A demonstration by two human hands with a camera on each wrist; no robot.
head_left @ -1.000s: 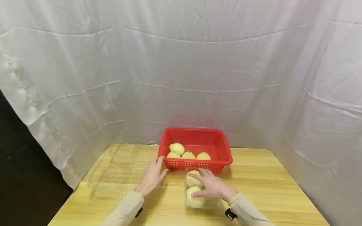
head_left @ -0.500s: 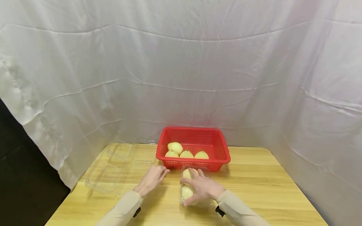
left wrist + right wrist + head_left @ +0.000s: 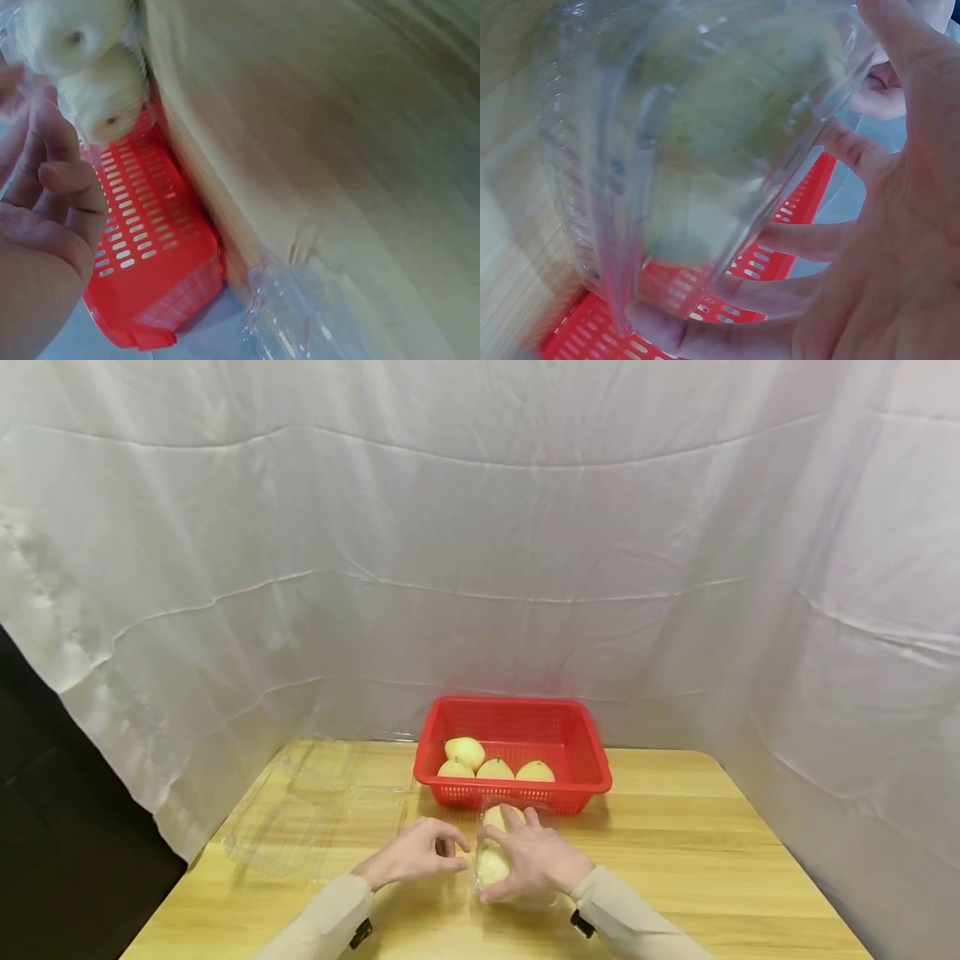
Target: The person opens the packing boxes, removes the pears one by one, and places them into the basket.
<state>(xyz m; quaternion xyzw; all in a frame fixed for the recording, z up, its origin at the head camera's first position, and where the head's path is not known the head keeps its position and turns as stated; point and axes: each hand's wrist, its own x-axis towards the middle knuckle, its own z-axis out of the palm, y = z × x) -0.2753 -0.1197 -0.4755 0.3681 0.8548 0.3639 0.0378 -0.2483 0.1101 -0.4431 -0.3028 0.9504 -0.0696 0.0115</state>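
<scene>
A clear plastic box (image 3: pixel 480 878) with pale yellow pears (image 3: pixel 493 865) inside sits on the table, close to the front of the red basket. My right hand (image 3: pixel 531 857) lies over it, fingers spread and pressing on the clear lid (image 3: pixel 727 97). Beside the box's left side is my left hand (image 3: pixel 422 852), its fingers loosely bent with nothing between them. Two pears (image 3: pixel 105 97) show their brown ends through the plastic in the left wrist view. The right hand hides part of the box from above.
Behind the box stands a red slotted basket (image 3: pixel 517 797) with several pears (image 3: pixel 465 752) along its left and front. More clear plastic containers (image 3: pixel 277 835) lie at the table's left. A pale curtain (image 3: pixel 480 543) surrounds the wooden table (image 3: pixel 675 843).
My right hand has shifted left and settled over the box. My left hand has drawn back from the basket's front left corner and come nearer to the box.
</scene>
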